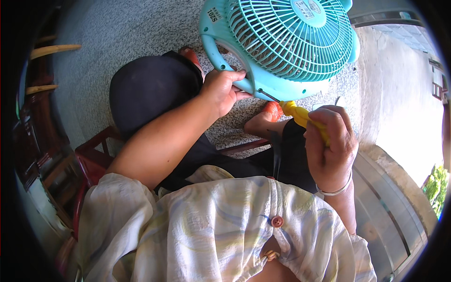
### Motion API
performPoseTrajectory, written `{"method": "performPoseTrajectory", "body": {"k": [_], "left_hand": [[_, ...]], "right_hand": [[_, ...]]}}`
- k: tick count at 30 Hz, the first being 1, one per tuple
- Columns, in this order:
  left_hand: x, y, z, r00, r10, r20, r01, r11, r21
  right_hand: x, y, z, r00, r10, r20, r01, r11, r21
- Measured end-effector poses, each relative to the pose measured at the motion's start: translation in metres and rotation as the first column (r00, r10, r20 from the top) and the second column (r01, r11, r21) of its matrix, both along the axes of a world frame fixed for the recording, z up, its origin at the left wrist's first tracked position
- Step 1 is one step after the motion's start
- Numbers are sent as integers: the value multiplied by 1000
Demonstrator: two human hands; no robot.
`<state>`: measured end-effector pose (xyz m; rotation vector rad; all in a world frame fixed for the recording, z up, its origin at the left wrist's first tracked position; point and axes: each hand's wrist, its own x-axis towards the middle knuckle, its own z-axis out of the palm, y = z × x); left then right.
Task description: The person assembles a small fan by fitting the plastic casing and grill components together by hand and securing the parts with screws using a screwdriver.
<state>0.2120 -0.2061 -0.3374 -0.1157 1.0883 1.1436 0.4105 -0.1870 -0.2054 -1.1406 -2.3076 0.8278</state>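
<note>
A turquoise plastic fan (286, 42) with a round grille stands on the speckled floor in front of my knees. My left hand (223, 89) grips the lower edge of its frame. My right hand (331, 145) is closed around the yellow handle of a screwdriver (300, 115). The thin metal shaft points up and left, and its tip touches the fan's bottom rim close to my left fingers. A silver bangle circles my right wrist.
I sit on a red wooden chair (91, 157) in dark trousers, with feet in orange sandals (273, 110) on the granite floor (136, 28). A metal door track (390, 207) and a sunlit concrete ledge run along the right. Wooden furniture stands at the left.
</note>
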Motion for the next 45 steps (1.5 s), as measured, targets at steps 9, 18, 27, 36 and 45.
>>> {"method": "performPoseTrajectory", "body": {"k": [9,18,27,36,45], "left_hand": [[0,-1,-1,999,-19,-32,18,1000,-16],[0,0,1,999,-28,-19,27,999,-34],[1,0,4,996,-15,-87,12,999,-37],[1,-2,-5,999,17,-30,-18,1000,-20],[5,4,9,997,-33,-65,32,999,-17]], "right_hand": [[2,3,-3,999,20,-26,-20,1000,-12],[3,2,-1,994,-55,-94,36,981,-189],[9,8,3,986,118,115,-105,987,-120],[-3,4,1,993,98,68,-104,991,80],[-11,1,11,998,61,10,-59,994,-93]]}}
